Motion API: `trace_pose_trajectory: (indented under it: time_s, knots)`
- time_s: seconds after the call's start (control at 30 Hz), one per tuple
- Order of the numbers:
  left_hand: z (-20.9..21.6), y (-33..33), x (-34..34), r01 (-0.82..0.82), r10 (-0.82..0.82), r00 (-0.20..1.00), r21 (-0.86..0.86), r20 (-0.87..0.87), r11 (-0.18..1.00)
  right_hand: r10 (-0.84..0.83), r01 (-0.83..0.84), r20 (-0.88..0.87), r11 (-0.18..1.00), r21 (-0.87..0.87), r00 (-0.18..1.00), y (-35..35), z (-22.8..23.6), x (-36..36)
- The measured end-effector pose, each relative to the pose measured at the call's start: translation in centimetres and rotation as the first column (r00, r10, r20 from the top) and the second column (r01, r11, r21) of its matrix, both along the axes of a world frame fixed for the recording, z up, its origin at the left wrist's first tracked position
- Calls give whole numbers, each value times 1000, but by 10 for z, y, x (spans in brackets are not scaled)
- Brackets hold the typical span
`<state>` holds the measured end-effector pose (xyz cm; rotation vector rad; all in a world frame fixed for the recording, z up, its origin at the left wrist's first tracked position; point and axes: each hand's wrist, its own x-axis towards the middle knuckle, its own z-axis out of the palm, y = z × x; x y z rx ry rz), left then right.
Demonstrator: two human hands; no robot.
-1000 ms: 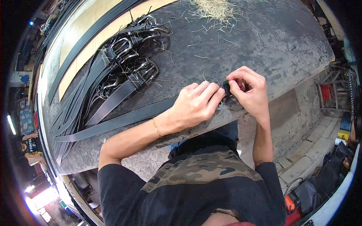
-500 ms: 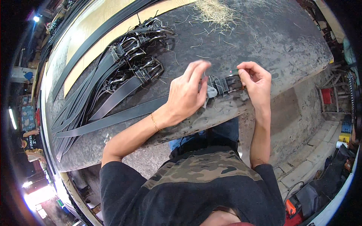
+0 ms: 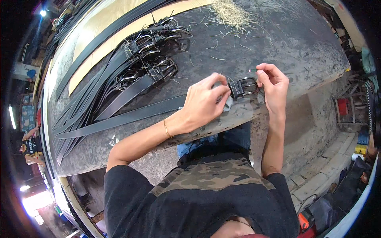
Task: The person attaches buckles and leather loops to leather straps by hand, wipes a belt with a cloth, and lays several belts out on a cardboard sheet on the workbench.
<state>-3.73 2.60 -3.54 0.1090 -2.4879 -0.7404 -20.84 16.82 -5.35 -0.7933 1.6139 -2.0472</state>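
A black leather belt (image 3: 152,110) with pale edge stitching lies along the table's near side. Its metal buckle (image 3: 249,86) sits between my hands. My left hand (image 3: 204,99) is over the belt just left of the buckle, fingers curled and pinched near loose thread ends; what they grip is hidden. A whitish scrap (image 3: 228,104) shows under that hand. Right of the buckle, my right hand (image 3: 274,81) pinches a small, thin dark-green thing (image 3: 253,71) with a bright pinkish tip, too small to name. It is held above the table, apart from the belt.
A pile of black belts with buckles (image 3: 152,43) covers the table's left side. Long black strips (image 3: 95,39) lie beside a pale yellow sheet (image 3: 79,77). Cut thread ends (image 3: 234,16) are heaped at the far side. Another person (image 3: 31,146) is at the far left.
My left hand has moved slightly right and its fingers have closed down beside the buckle. My right hand has shifted slightly right, still pinching the small thing.
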Motion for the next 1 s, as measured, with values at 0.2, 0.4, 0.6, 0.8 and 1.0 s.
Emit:
trace_pose_trajectory:
  time_s: [0.2,0.4,0.6,0.8,1.0]
  knots:
    - [-2,1,14,303,-330,940,-226,-90,926,88,-34,-340,986,162,936,12,2,19]
    - [-3,0,18,319,-354,930,-252,-105,914,131,-28,-431,971,236,893,8,4,19]
    - [-4,-1,17,335,-366,925,-235,-101,912,141,-11,-470,963,268,871,7,9,21]
    - [-2,1,16,310,-337,935,-213,-106,927,135,1,-492,964,267,860,6,11,22]
    - [7,-2,9,225,-224,970,1,-94,974,89,-5,-372,975,221,924,9,3,17]
